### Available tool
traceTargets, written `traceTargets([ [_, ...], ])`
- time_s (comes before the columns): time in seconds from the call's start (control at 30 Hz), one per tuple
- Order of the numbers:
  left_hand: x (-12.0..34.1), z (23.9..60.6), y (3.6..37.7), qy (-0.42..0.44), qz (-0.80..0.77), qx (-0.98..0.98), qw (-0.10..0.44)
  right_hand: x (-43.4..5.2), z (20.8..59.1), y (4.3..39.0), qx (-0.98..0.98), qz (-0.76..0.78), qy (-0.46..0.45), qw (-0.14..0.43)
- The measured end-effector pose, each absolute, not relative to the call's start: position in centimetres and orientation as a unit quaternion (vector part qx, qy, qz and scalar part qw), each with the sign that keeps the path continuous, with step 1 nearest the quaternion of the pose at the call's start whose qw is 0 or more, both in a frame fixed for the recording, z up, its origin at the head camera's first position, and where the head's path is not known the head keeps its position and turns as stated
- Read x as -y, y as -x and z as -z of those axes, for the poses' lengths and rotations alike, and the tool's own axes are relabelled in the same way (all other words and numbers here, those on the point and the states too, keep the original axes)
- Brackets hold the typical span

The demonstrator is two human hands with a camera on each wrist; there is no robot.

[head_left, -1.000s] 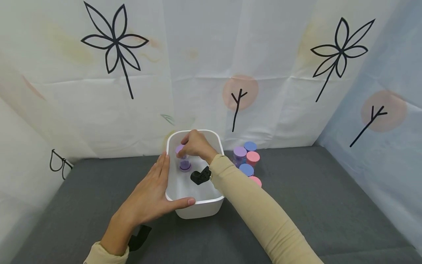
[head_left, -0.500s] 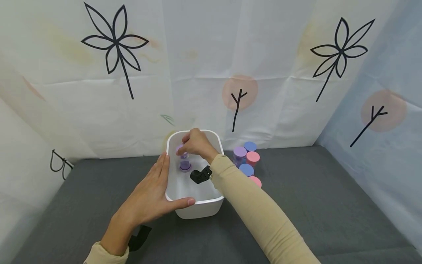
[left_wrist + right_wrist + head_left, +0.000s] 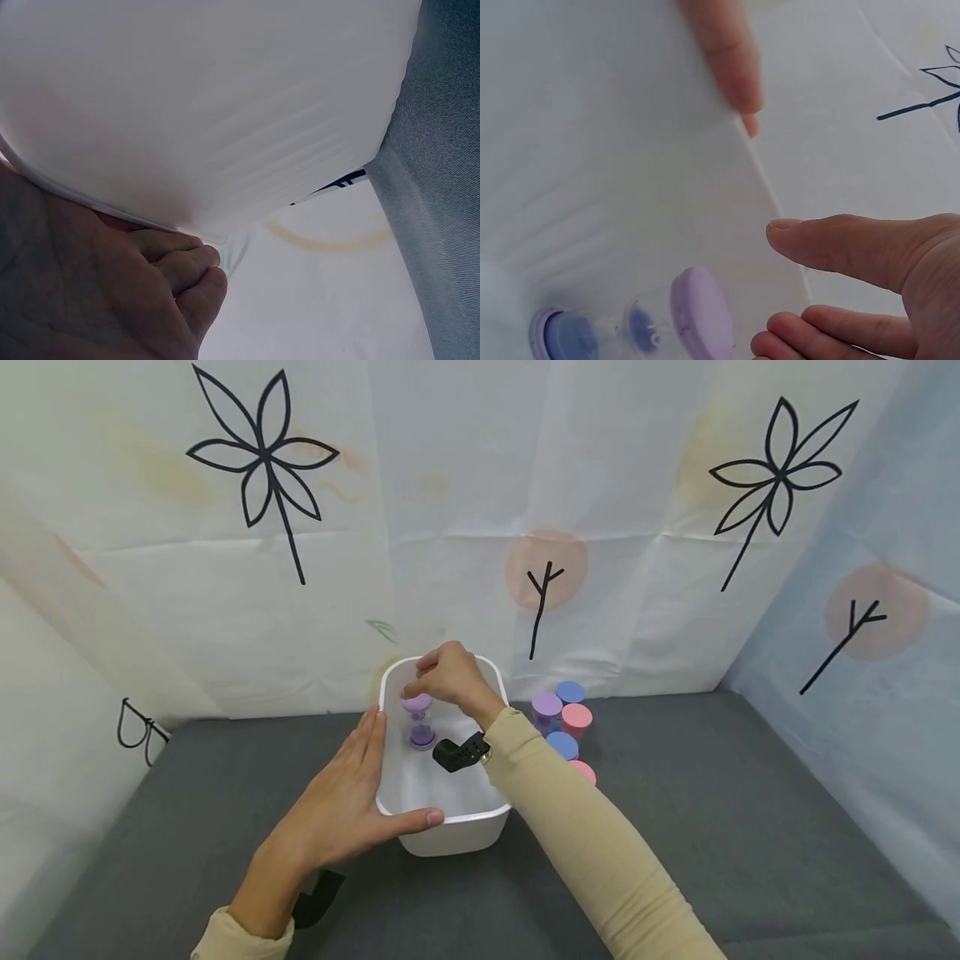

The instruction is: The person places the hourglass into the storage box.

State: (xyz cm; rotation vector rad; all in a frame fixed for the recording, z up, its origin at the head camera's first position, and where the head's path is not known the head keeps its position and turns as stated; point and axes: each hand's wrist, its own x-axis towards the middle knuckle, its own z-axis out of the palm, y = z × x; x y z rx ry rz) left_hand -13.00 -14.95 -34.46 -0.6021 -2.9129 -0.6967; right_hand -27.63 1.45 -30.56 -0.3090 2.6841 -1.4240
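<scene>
A small sand timer (image 3: 417, 703) with purple caps and purple sand stands inside the white plastic bin (image 3: 455, 818), towards its far left part. Just above the timer hovers my right hand (image 3: 453, 681); in the right wrist view a gap parts the thumb (image 3: 817, 240) from the other fingers, and the timer's cap (image 3: 705, 315) is free of them. My left hand (image 3: 341, 806) rests against the bin's left side, its thumb lying along the front rim. From the left wrist, the fingers (image 3: 191, 270) lie extended along the outer wall just below the rim.
Right of the bin several more sand timers are grouped: a purple one (image 3: 547, 706), blue ones (image 3: 570, 692) and pink ones (image 3: 577, 718), the nearest partly behind the right sleeve (image 3: 592, 835). A printed white cloth (image 3: 465, 585) rises behind the grey table surface (image 3: 750, 810).
My right hand has let go of the purple timer's cap and moved slightly up and away. The timer stays standing in the bin. My left hand has kept its place.
</scene>
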Motion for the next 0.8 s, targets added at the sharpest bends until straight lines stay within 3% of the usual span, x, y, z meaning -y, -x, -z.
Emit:
traceTargets([
  [0.4,15.0,34.5,13.2,0.196,0.237,0.951,0.033,-2.4,27.2,26.1,-0.861,0.491,0.122,0.050],
  [0.8,15.0,34.6,13.2,0.193,0.241,0.951,0.035,-6.7,26.1,24.0,-0.841,0.520,0.148,0.020],
])
